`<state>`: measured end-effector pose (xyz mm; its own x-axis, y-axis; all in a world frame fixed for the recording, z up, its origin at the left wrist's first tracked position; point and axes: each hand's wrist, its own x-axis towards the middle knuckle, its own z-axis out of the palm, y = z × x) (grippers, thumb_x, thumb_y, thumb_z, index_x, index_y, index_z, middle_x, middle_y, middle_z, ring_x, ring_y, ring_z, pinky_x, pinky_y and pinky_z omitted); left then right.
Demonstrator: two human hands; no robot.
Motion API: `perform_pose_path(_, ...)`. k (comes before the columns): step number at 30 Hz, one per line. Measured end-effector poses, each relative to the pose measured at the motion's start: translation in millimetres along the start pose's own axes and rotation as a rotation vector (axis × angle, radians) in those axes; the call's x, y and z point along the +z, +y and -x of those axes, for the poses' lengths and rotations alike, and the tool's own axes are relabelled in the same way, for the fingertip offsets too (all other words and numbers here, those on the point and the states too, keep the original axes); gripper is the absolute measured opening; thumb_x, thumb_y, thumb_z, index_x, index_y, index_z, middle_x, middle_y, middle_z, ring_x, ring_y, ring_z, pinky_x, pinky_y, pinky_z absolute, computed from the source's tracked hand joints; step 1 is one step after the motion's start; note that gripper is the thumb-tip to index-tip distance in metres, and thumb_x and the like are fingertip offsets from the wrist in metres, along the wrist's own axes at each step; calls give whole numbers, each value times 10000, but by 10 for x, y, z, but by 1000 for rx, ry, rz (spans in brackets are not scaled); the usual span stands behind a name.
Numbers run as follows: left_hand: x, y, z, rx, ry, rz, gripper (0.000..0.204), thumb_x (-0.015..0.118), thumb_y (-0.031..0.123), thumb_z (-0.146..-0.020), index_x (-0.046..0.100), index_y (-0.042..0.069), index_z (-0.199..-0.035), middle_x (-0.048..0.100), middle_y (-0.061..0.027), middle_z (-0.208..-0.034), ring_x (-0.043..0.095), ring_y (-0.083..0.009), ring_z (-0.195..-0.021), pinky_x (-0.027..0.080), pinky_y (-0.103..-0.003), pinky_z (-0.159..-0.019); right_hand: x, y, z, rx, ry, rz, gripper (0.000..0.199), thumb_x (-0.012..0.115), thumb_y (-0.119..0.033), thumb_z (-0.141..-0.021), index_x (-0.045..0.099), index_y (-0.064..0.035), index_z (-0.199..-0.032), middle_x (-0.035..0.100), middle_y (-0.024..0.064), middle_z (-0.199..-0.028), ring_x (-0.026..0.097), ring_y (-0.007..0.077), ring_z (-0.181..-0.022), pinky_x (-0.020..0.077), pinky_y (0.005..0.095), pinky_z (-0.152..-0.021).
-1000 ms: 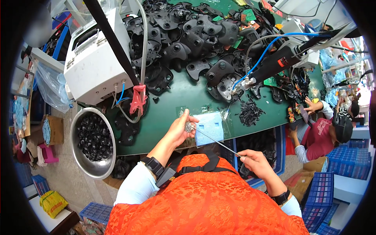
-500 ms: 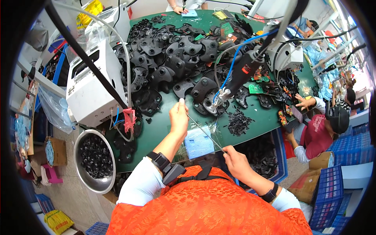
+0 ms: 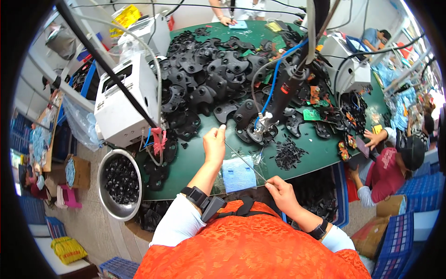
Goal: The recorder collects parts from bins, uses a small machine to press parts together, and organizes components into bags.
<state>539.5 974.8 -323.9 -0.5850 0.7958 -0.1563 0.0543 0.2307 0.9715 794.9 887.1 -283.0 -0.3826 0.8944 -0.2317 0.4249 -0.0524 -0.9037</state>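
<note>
A thin metal rod [image 3: 246, 162] spans the space between my two hands. My left hand [image 3: 214, 146] closes round its far end, thumb pointing up. Its near end is pinched between the fingers and thumb of my right hand [image 3: 282, 192], close to the table's front edge. Under the rod lies a folded blue cloth [image 3: 239, 176] on the green table [image 3: 211, 124]. Just beyond my hands hangs a black power screwdriver [image 3: 284, 90] with a blue air hose, its metal tip over a black game controller shell [image 3: 250, 135].
Black controller shells [image 3: 216, 86] are heaped across the table. Small black pieces [image 3: 289, 154] lie right of the cloth. A white machine box [image 3: 127, 102] stands at left, above a metal bowl [image 3: 103, 201] of black parts. At right, a co-worker in a red shirt [image 3: 383, 168] reaches over the table.
The whole scene has shifted a little right and down in the picture as the view turned. Both hands keep their hold on the rod, nearly unmoved over the cloth.
</note>
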Motion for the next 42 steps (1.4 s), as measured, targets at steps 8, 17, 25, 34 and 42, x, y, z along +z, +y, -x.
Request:
perform_pose_path(8, -372, -553, 252, -73, 129, -61, 393, 631, 295, -889, 508, 31, -624, 477, -72, -523, 441, -173, -456, 351, -338, -451, -6, 37, -99, -313, -8, 458, 127, 642, -145, -850, 582, -46, -902, 631, 151, -721, 628, 351, -660, 480, 411, -551)
perform_pose_path(17, -1189, -472, 583, -668, -192, 709, 381, 546, 392, -947, 405, 138, -700, 327, 48, -539, 283, -57, -408, 197, -209, -365, -3, 8, -234, 297, -641, -266, 177, 566, -166, -932, 634, -4, -909, 496, -49, -582, 438, 39, -518, 338, 218, -474)
perform_pose_path(25, -1882, -522, 814, -716, -95, 920, 376, 508, 366, -968, 508, 76, -728, 527, -78, -680, 519, -182, -587, 448, -267, -505, 758, -6, -728, -242, -299, 513, 199, 559, -238, -911, 634, -59, -954, 648, 154, -716, 645, 323, -667, 491, 417, -608)
perform_pose_path(34, -2682, -331, 846, -558, -82, 1117, 472, 372, 381, -1004, 573, -42, -1061, 623, -246, -1044, 620, -378, -999, 556, -428, -824, 1396, -76, -1217, -298, -422, 695, 202, 552, -262, -894, 629, -77, -927, 654, 180, -798, 628, 385, -782, 486, 486, -683)
perform_pose_path(42, -3314, -186, 593, -534, 15, 1163, 459, 398, 374, -998, 539, -33, -1157, 657, -201, -964, 675, -315, -825, 576, -334, -660, 1603, -501, -1608, -498, -222, 606, 186, 638, -165, -827, 637, -29, -954, 636, 155, -875, 617, 339, -839, 492, 411, -732)
